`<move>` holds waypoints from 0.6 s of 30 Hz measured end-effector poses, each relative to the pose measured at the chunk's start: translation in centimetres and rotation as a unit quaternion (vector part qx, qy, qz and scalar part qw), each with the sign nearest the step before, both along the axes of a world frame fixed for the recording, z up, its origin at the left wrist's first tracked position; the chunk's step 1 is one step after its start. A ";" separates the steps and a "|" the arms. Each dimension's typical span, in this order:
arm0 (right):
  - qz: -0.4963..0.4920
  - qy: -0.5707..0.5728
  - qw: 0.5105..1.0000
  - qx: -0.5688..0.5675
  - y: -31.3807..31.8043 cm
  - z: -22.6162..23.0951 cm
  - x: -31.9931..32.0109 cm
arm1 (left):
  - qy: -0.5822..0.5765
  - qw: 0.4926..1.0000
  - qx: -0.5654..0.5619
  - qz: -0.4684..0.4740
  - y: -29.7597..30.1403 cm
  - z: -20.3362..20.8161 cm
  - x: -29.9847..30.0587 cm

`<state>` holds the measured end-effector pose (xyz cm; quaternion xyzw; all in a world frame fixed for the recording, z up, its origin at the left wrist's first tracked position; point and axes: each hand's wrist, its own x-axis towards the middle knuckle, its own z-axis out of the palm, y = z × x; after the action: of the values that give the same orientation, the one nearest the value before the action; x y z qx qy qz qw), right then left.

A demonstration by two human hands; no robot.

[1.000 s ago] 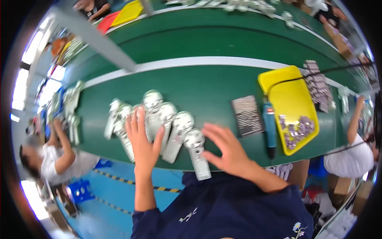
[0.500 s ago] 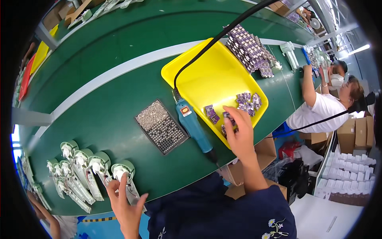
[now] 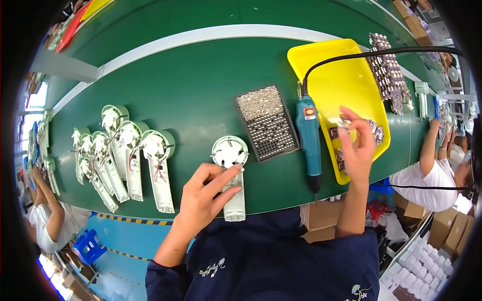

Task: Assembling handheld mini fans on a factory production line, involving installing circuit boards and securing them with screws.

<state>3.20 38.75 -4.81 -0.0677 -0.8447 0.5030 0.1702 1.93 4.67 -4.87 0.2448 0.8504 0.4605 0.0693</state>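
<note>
My left hand (image 3: 203,195) rests its fingers on the handle of a white hand-fan housing (image 3: 232,175) that lies open-side up on the green belt, apart from the others. My right hand (image 3: 357,148) is raised over the yellow tray (image 3: 331,70) and pinches a small part (image 3: 344,122) between its fingertips. Small dark circuit boards (image 3: 377,133) lie in the tray beside that hand. A blue electric screwdriver (image 3: 309,140) lies between my hands, with its black cable running up to the right.
Several more white fan housings (image 3: 128,155) lie in a row at the left. A black screw plate (image 3: 266,123) sits beside the screwdriver. Stacked boards (image 3: 386,75) lie past the tray. Other people sit at the far left (image 3: 42,220) and the right (image 3: 432,170).
The view has swung back left. My right hand has lifted out of the tray with a small part. My left hand has moved one fan housing right, away from the row.
</note>
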 end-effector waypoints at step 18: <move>0.127 -0.221 0.849 -0.463 -12.9 -0.3 5.9 | 0.030 0.998 0.046 -0.029 0.2 -1.6 -1.1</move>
<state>9.11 25.83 -5.09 -0.1404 -0.5302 0.8247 -0.1378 0.80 4.88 -6.42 0.2854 0.8228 0.4893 0.0460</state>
